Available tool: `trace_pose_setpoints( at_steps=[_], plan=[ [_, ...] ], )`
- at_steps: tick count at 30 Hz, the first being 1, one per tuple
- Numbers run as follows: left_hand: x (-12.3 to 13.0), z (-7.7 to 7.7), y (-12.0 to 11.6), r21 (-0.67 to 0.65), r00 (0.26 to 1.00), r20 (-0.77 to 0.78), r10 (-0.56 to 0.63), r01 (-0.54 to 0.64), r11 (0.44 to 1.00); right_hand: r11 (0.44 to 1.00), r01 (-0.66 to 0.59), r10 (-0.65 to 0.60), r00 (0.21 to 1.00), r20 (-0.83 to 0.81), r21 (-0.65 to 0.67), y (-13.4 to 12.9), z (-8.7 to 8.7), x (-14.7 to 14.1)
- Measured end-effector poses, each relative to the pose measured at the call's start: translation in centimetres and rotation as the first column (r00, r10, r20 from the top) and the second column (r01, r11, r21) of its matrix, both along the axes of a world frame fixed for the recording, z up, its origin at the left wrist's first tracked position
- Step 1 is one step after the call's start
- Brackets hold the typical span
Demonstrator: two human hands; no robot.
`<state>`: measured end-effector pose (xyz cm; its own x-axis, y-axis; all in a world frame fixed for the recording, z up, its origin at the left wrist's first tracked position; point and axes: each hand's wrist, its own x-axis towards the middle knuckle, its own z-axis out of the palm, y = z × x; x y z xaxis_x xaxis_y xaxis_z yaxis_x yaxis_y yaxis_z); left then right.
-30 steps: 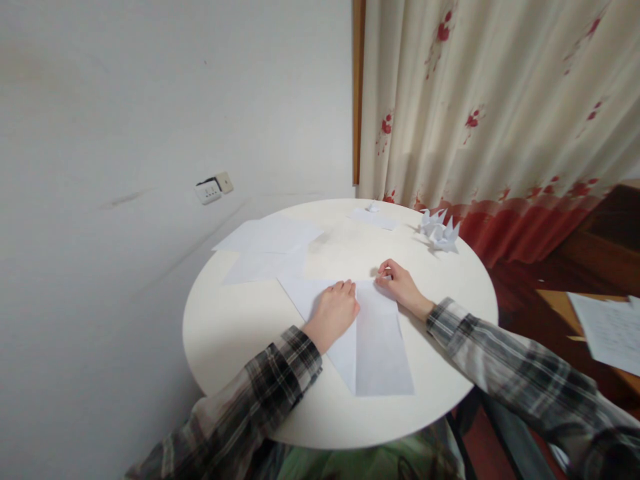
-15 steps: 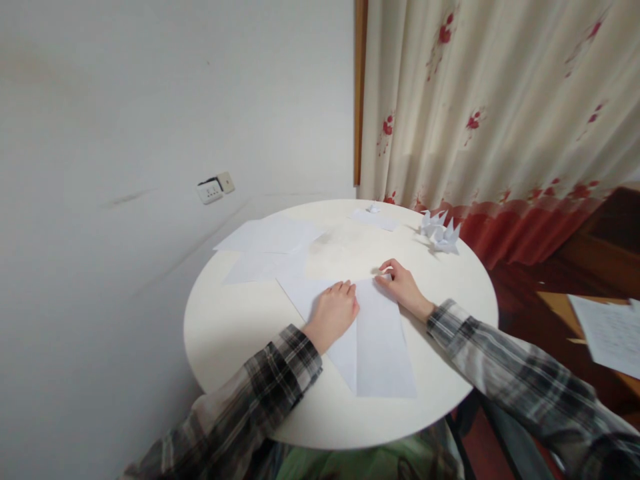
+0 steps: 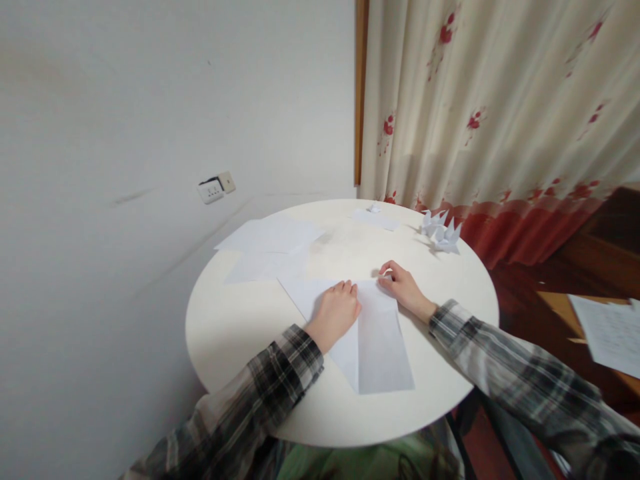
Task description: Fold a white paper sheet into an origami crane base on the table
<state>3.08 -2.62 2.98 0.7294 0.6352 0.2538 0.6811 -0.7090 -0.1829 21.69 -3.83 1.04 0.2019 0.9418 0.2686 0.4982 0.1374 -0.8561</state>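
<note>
A white sheet of paper [image 3: 384,353] with a lengthwise crease lies on the round table in front of me. My left hand [image 3: 334,313] rests on the sheet's middle, palm down, its fingers lying against the paper. At the far right corner, my right hand [image 3: 400,283] has thumb and index finger pinched on the paper's edge. Part of the sheet is hidden under my left hand and wrist.
The white table [image 3: 240,373] has loose paper sheets [image 3: 273,235] at its far left. Folded paper cranes [image 3: 445,237] stand at the far right. A small folded piece [image 3: 373,208] sits by another sheet [image 3: 383,221] at the back. A wall [image 3: 125,267] borders the left.
The sheet's near right part looks slightly raised and more shaded, and its near edge has shifted a little away from me. Both hands have stayed almost in place.
</note>
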Motion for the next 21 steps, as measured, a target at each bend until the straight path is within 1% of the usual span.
trace_pose_setpoints(
  at_steps=[8,12,18,21],
  plan=[
    [-0.02,0.05,0.05,0.008,1.0,-0.006,0.002,-0.002,1.0,1.0,-0.021,0.021,0.999,-0.045,-0.007,-0.16,0.14,-0.11],
    [-0.07,0.16,-0.02,0.008,1.0,-0.003,0.0,0.0,1.0,1.0,-0.019,0.019,1.0,-0.022,-0.004,-0.14,0.12,-0.11],
    [-0.16,-0.25,0.19,0.019,1.0,0.016,-0.007,0.007,1.0,1.0,0.024,-0.024,1.0,0.019,0.014,-0.11,0.23,-0.13],
    [-0.2,-0.46,0.38,0.023,1.0,0.027,-0.003,0.002,1.0,0.999,0.04,-0.04,0.999,-0.016,-0.003,-0.19,0.43,-0.26]
  ],
)
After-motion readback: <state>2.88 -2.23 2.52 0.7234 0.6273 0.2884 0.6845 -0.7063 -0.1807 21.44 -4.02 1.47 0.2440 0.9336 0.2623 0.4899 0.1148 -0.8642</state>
